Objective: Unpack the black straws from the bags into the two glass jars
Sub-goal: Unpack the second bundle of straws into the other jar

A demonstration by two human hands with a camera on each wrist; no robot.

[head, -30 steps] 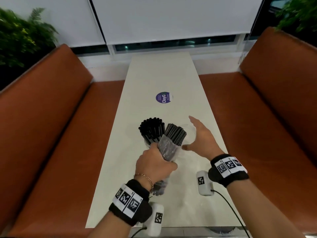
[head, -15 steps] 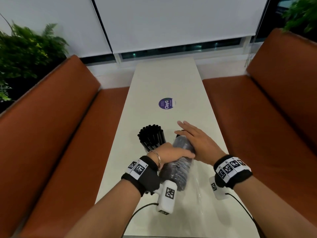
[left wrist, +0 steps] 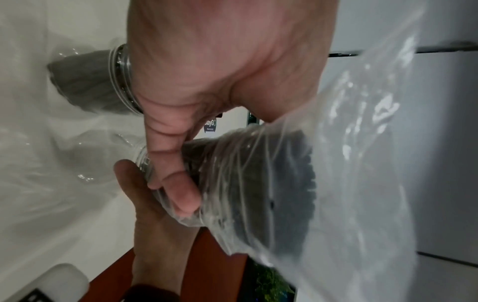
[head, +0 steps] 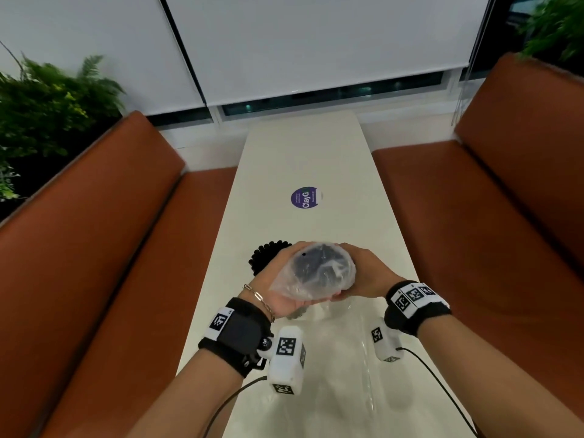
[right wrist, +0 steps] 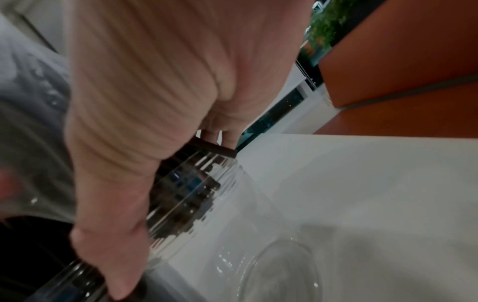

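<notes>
A clear plastic bag of black straws (head: 319,270) is held between both hands above the table, its closed end toward me. My left hand (head: 278,286) grips the bag (left wrist: 284,183), thumb pinching the plastic by the rim of a ribbed glass jar (left wrist: 143,161). My right hand (head: 366,276) wraps round that jar (right wrist: 191,194), and black straws show through the glass. Just behind my left hand stands the other jar (head: 265,256), packed with black straws (left wrist: 85,81).
The long white table (head: 300,159) carries a purple round sticker (head: 305,197) farther out. A crumpled empty clear bag (head: 354,349) lies near the front edge. Orange benches (head: 110,248) (head: 489,216) flank the table, with plants behind them.
The bag, earlier held in my left hand with the straw ends showing, has been turned over. My right hand, open and reaching a second ago, has closed round the jar beside the bag.
</notes>
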